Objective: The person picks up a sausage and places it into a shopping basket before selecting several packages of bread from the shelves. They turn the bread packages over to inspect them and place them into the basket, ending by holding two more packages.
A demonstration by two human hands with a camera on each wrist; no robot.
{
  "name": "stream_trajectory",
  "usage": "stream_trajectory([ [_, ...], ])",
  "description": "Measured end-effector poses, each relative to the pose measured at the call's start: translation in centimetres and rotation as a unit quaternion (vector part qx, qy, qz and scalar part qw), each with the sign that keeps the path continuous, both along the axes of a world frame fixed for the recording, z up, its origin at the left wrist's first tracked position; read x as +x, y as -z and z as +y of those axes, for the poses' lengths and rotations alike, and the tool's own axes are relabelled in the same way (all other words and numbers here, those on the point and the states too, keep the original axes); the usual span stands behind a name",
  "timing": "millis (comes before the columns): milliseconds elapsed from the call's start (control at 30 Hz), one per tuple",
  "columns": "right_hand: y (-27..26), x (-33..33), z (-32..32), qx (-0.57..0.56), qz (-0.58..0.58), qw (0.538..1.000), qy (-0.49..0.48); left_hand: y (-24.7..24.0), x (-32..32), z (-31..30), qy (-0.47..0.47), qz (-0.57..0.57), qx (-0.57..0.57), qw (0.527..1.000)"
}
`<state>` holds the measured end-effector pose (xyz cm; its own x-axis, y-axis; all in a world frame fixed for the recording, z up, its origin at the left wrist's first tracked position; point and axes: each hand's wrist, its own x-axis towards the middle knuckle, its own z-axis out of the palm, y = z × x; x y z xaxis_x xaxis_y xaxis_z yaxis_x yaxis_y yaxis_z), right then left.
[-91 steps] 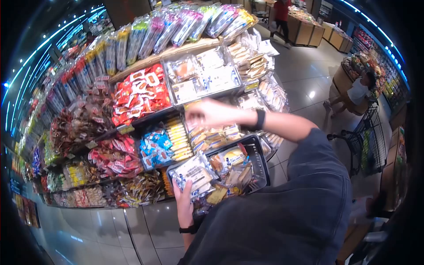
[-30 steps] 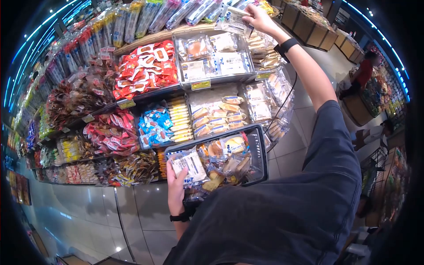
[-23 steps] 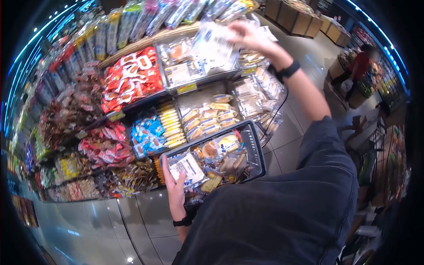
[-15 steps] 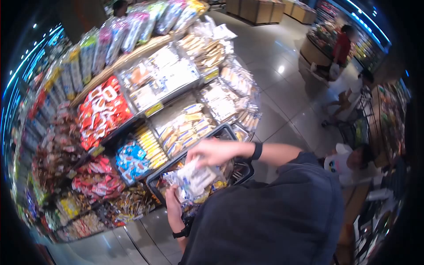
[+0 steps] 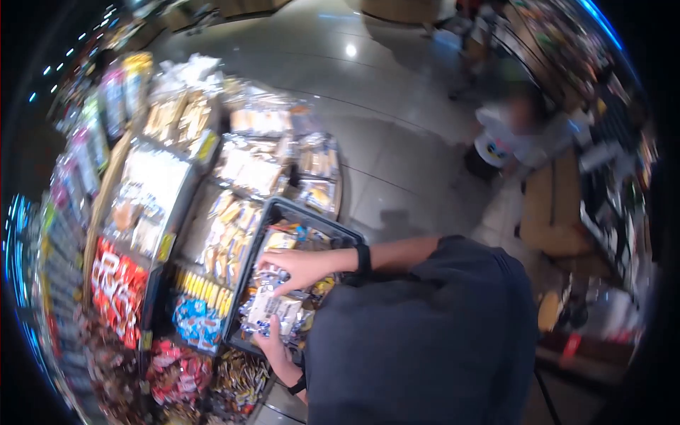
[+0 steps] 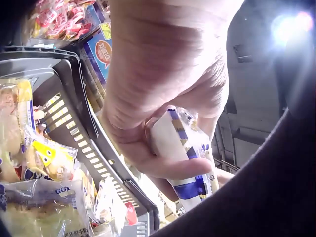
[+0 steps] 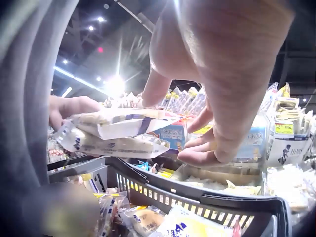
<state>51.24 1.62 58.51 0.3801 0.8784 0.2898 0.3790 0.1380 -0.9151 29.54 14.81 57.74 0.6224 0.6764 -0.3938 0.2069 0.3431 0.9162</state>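
My left hand grips a stack of plastic-wrapped bread packs over the basket. Its thumb and fingers wrap round their edge in the left wrist view, where a white pack with blue stripes shows. In the right wrist view, two packs lie one over the other, the upper bread pack tilted slightly. My right hand hovers beside them, thumb and fingers spread apart, the thumb right at the upper pack's top edge. Beneath both hands is the dark plastic basket, holding several wrapped breads.
A tiered display stands to my left, with bins of red packets, blue packets, yellow sticks and wrapped breads. The basket overlaps its front edge. Tiled floor stretches ahead; a person in white stands at the right.
My right hand has carried a clear pack from the upper bin down to the left hand's stack, and its fingers are now apart from it. The view has turned right.
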Motion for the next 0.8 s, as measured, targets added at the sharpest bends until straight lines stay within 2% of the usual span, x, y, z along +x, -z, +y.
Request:
stream_trajectory([
  [67, 0.9, 0.4, -0.9, -0.044, 0.005, 0.999, 0.002, 0.6, 0.5, 0.2, 0.0, -0.007, 0.032, 0.999],
  [100, 2.0, 0.9, -1.4, -0.066, -0.036, 0.997, 0.028, 0.7, 0.3, 1.0, 0.06, -0.034, 0.04, 0.997],
  [133, 3.0, 1.8, -1.9, -0.086, -0.079, 0.992, 0.048, -1.9, 1.2, -0.6, 0.102, -0.104, 0.09, 0.985],
  [200, 4.8, 3.9, -3.4, -0.112, -0.118, 0.978, 0.127, -1.7, 0.9, -1.0, 0.032, -0.121, 0.147, 0.981],
  [267, 6.0, 4.8, -5.2, -0.18, -0.183, 0.93, 0.264, -2.7, -0.4, -0.7, 0.007, -0.082, 0.11, 0.99],
  [333, 7.8, 5.3, -7.2, -0.138, -0.207, 0.899, 0.362, 1.5, -3.7, 3.5, -0.046, -0.033, 0.043, 0.997],
  [367, 9.5, 5.8, -7.9, -0.178, -0.21, 0.894, 0.355, 1.2, -4.4, 3.3, -0.076, -0.052, 0.041, 0.995],
  [400, 10.5, 5.5, -8.9, -0.205, -0.158, 0.889, 0.378, 0.5, -5.2, 2.6, -0.115, -0.071, 0.046, 0.99],
  [433, 10.8, 5.7, -10.1, -0.235, -0.077, 0.91, 0.333, 0.6, -6.4, 2.5, -0.154, -0.063, 0.039, 0.985],
  [467, 14.9, 6.4, -10.1, -0.23, -0.135, 0.912, 0.313, 0.1, -7.0, 1.8, -0.212, -0.083, 0.027, 0.973],
  [500, 17.4, 6.3, -10.8, -0.212, -0.05, 0.933, 0.286, 1.1, -8.2, 2.4, -0.248, -0.067, 0.02, 0.966],
  [533, 18.1, 6.4, -10.3, -0.139, -0.116, 0.936, 0.302, 1.3, -8.8, 2.5, -0.257, -0.092, 0.008, 0.962],
  [567, 18.3, 6.0, -10.0, -0.196, -0.083, 0.937, 0.276, 2.4, -10.2, 3.3, -0.257, -0.108, 0.011, 0.96],
  [600, 20.0, 6.1, -9.7, -0.169, -0.147, 0.937, 0.268, 3.4, -11.0, 3.5, -0.282, -0.092, 0.005, 0.955],
  [633, 19.7, 6.0, -9.5, -0.168, -0.097, 0.945, 0.263, 4.8, -11.7, 3.8, -0.297, -0.08, 0.005, 0.951],
  [667, 19.1, 6.2, -8.9, -0.238, -0.089, 0.926, 0.28, 5.8, -12.3, 3.7, -0.303, -0.065, -0.005, 0.951],
  [700, 17.9, 6.4, -8.5, -0.26, -0.074, 0.922, 0.278, 6.0, -12.3, 3.3, -0.321, -0.052, 0.005, 0.946],
  [767, 17.7, 7.3, -7.8, -0.267, -0.062, 0.918, 0.287, 6.3, -12.3, 2.8, -0.345, -0.042, 0.011, 0.938],
  [800, 18.4, 7.9, -7.3, -0.261, -0.068, 0.916, 0.297, 6.4, -12.2, 2.8, -0.315, -0.027, 0.05, 0.948],
])
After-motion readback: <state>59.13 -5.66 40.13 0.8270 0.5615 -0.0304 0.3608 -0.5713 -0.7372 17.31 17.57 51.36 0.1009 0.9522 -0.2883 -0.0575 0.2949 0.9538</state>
